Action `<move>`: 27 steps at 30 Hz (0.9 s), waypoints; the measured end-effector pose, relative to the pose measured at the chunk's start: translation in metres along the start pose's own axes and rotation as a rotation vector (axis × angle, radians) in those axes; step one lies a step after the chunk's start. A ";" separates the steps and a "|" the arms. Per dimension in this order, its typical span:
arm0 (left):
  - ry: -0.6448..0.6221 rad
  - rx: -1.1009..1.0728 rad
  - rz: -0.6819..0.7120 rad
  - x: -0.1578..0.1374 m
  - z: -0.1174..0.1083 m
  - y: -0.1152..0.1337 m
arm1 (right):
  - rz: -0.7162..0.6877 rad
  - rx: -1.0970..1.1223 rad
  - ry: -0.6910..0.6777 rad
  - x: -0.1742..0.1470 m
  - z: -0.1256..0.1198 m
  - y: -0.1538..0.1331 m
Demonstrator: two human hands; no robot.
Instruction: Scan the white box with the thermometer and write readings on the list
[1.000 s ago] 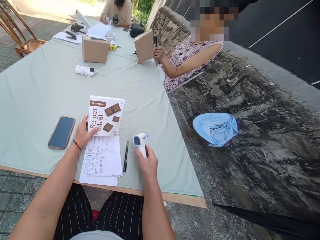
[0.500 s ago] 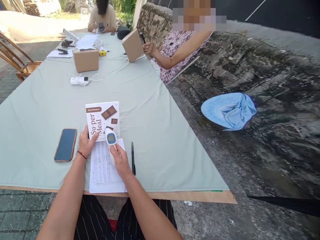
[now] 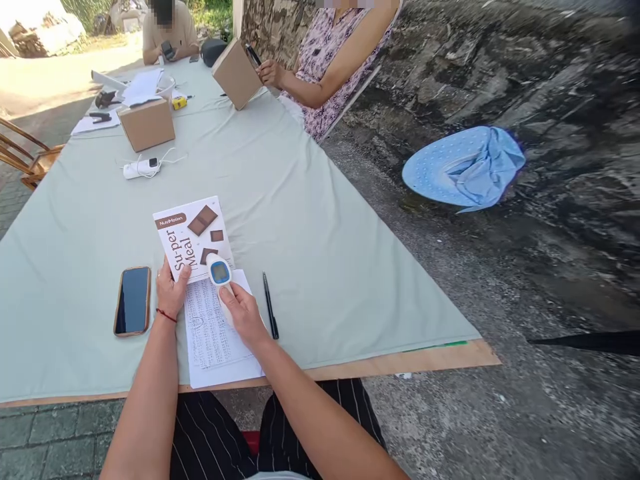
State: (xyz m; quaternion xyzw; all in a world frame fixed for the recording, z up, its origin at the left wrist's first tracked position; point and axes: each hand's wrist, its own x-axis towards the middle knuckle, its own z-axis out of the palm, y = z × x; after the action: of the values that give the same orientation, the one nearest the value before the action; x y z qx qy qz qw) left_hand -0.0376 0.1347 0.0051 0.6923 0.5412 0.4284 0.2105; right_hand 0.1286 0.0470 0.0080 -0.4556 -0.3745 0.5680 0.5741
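Note:
In my left hand (image 3: 173,290) is a white box (image 3: 175,230) printed "NutriMotion Su-per Meal" with brown chocolate pieces; my thumb rests on its lower front and the other fingers are mostly hidden. My right hand (image 3: 243,310) is wrapped round the handle of a white infrared thermometer (image 3: 220,272) with a blue-rimmed screen. The thermometer's head overlaps the lower right of the box; whether they touch, I cannot tell. Beneath my hands lie printed sheets of paper (image 3: 215,357). A black pen (image 3: 271,307) lies right of the sheets, and a phone in a brown case (image 3: 133,300) lies left of my left hand.
A white device with a coiled cable (image 3: 143,168) lies further up the cloth-covered table (image 3: 320,280). Behind it stands a cardboard box (image 3: 147,127). At the right edge a person (image 3: 320,80) handles another carton (image 3: 237,73). Someone else (image 3: 170,40) sits at the far end.
My view has shifted and turned slightly. The white box now tilts more to the left in my left hand. Both hands keep their holds.

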 end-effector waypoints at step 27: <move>0.014 -0.107 -0.032 0.005 -0.003 -0.004 | 0.085 0.043 -0.029 -0.051 -0.037 -0.062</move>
State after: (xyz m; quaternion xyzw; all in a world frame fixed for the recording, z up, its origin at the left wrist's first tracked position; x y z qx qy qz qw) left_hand -0.0418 0.1396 0.0056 0.6682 0.5302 0.4582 0.2501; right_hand 0.1788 -0.0034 0.0598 -0.4504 -0.3510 0.6061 0.5536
